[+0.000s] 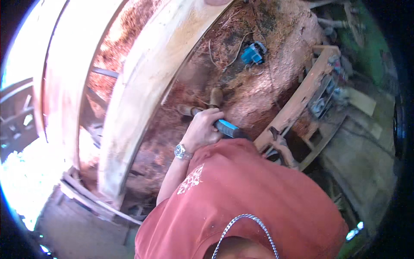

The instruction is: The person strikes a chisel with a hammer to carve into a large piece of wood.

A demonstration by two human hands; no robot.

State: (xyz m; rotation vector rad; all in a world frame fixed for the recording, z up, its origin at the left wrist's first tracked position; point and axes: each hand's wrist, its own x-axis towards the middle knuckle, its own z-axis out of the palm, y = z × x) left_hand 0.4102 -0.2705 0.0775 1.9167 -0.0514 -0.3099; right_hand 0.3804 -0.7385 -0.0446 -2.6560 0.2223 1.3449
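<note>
My left hand [206,126], with a metal watch on the wrist, is closed round the blue-and-black power tool [228,128] in front of my waist. The tool's blue body has a thick cylindrical shape, and its dark end goes out of sight behind my red shirt [254,185]. My right hand does not show clearly. By the shirt's right edge is a tan shape with a dark curved tip [280,146]; I cannot tell what it is. Below the left hand are my shoes [215,97], dusted with shavings.
Large curved pale timbers [142,90] stand on the left. Reddish shavings [276,64] cover the ground ahead, where another blue power tool [253,52] lies with its cord [235,58]. A wooden beam [297,99] runs along the right, beside small clutter [323,101] and flat boards [362,101].
</note>
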